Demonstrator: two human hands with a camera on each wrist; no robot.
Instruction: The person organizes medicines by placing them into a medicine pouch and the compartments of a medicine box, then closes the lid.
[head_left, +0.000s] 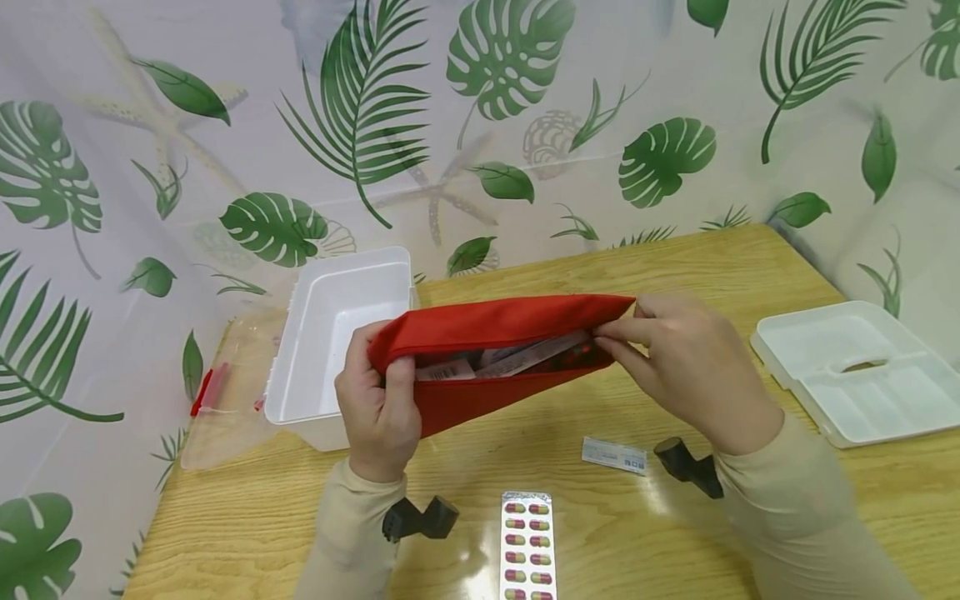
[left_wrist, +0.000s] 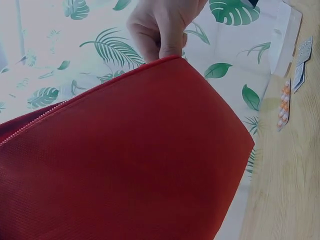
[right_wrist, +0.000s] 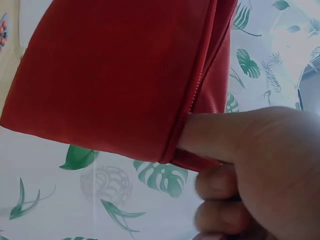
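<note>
Held the red pouch [head_left: 491, 358] above the desk [head_left: 675, 275], mouth spread toward me. Left hand [head_left: 378, 412] gripped its 9 o'clock end, fingers curled round the fabric; right hand [head_left: 686, 367] pinched the 3 o'clock end by the zipper. Packets inside, probably medicine sachets, though too blurred to read. Judged the step as holding the pouch open; next move would call for one hand freed without the mouth collapsing. On the desk: capsule blister [head_left: 527, 546] at 6 o'clock, small sachet [head_left: 613, 455], white box [head_left: 330, 333] at 10, lid [head_left: 855, 371] at 3. Leaf-print curtain [head_left: 525, 125] behind.
</note>
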